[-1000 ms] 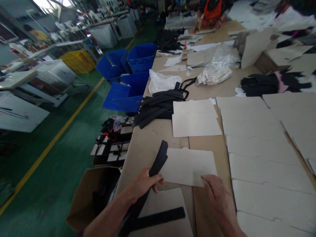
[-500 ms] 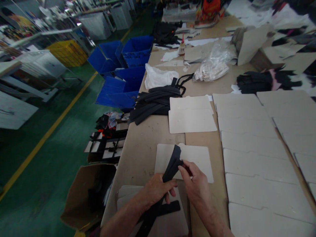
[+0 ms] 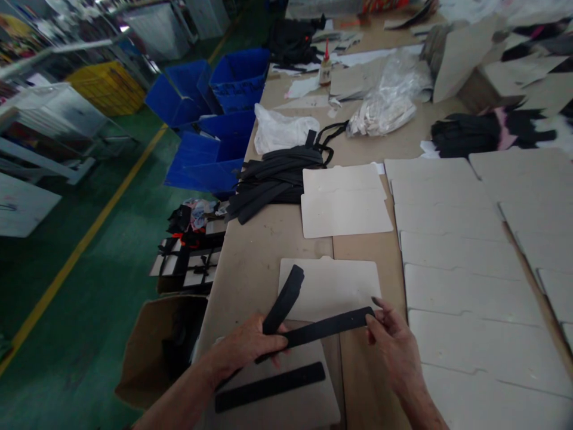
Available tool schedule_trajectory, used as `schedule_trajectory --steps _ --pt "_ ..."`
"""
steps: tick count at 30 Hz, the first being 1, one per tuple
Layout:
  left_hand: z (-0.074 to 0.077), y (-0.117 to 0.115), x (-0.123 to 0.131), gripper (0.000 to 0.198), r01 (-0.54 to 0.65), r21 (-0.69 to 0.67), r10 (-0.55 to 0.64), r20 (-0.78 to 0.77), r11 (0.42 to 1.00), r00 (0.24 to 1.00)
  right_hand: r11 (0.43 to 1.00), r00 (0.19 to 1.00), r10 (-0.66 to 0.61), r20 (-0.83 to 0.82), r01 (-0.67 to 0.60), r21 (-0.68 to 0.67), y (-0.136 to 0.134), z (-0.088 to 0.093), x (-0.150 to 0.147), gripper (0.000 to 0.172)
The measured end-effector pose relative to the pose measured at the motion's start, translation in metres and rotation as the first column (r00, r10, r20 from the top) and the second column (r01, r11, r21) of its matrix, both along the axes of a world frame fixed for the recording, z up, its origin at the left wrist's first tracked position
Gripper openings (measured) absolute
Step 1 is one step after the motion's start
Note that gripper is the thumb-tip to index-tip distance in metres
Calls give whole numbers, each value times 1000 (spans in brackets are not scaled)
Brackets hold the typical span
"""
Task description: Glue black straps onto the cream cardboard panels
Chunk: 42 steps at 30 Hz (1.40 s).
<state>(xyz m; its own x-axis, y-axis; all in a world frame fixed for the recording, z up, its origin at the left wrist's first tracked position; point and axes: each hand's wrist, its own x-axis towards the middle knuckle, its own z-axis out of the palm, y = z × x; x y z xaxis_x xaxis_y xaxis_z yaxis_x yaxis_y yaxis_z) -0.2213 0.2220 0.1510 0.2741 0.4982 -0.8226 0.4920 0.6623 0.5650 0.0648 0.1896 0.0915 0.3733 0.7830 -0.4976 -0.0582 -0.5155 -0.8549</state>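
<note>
My left hand (image 3: 257, 343) is closed round a bundle of black strips (image 3: 286, 292), whose upper end sticks up past the thumb. One single black strip (image 3: 333, 326) stretches from beside that thumb to my right hand (image 3: 394, 334), which pinches its far end between thumb and fingers. Beneath my left hand, another black strip (image 3: 271, 387) lies flat across a pale board (image 3: 308, 406) on a small stack. Just beyond my hands is a bare pale board (image 3: 331, 286) with a small tab on its far edge.
Overlapping rows of pale boards (image 3: 470, 298) cover the table's right side. A pile of black strips (image 3: 277, 179) lies farther back, near a clear plastic bag (image 3: 385, 98) and a small bottle (image 3: 324, 70). Blue bins (image 3: 210, 158) and a cardboard box (image 3: 147, 352) stand left of the table.
My right hand has moved right, drawing one black strip out from the bundle. My left hand has shifted left and slightly down with the other strips, uncovering the strip on the board.
</note>
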Motion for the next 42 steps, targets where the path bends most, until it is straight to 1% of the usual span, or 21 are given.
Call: schedule_trajectory --steps 2,4,7,11,16,20,23,26,29,32,36,42 --pt "-6 5 -9 25 -28 10 28 -41 1000 999 998 995 48 85 -44 -50 3 -6 12 48" --pt "-13 12 -12 25 -57 68 63 -93 996 994 994 984 80 156 -67 -86 9 -11 20 45" --pt "-21 20 -4 22 -56 185 91 -185 981 978 996 971 80 223 -67 -66 20 -20 25 45" --pt "-27 24 8 24 -36 275 111 -260 961 959 997 941 78 329 -81 -5 32 -36 24 42" --pt "-37 24 12 26 -62 341 177 -315 938 932 994 883 108 457 -97 -48 35 -49 22 48" --pt "-43 25 14 24 -43 372 177 -336 927 925 994 869 108 483 -94 -54 35 -52 20 49" --pt "-42 26 17 25 -52 373 187 -337 926 923 993 868 117 483 -106 -50 35 -53 18 50" --pt "-41 27 19 26 -66 371 199 -333 926 922 992 841 129 525 -113 -63 36 -52 17 49" --pt "-43 27 19 28 -57 384 192 -325 922 926 991 821 134 555 -110 -75 36 -52 18 47" --pt "-48 27 18 30 -45 391 188 -335 919 924 990 829 143 541 -113 -90 37 -54 18 45" --pt "-53 27 17 29 -34 392 180 -343 920 922 990 843 136 521 -97 -101 37 -57 18 47" --pt "-50 29 18 27 -43 380 179 -332 924 926 991 825 135 549 -104 -87 37 -56 17 46"
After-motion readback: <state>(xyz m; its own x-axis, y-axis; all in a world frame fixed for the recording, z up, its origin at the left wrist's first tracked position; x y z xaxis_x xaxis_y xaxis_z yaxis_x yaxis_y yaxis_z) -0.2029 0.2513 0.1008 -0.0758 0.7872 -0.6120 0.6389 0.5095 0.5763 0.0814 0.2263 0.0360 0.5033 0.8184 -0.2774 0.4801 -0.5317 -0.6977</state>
